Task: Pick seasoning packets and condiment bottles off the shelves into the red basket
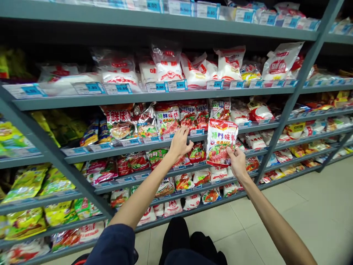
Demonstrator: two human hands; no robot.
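In the head view my right hand (237, 160) grips a red and white seasoning packet (219, 138) by its lower right corner, thumb across the front. The packet is upright, clear of the shelf, with its printed face toward me. My left hand (180, 143) reaches to the edge of the middle shelf, thumb apart from the fingers and nothing seen in it. Just beyond its fingertips are a similar seasoning packet (167, 117) and a red packet (188, 115). Whether the fingertips touch them I cannot tell.
Grey shelves (154, 98) with price labels cross the view. White bags (168, 66) line the shelf above, and yellow packets (29, 184) fill the lower left. A slanting post (286, 106) stands right of my right hand. Tiled floor (275, 221) lies below.
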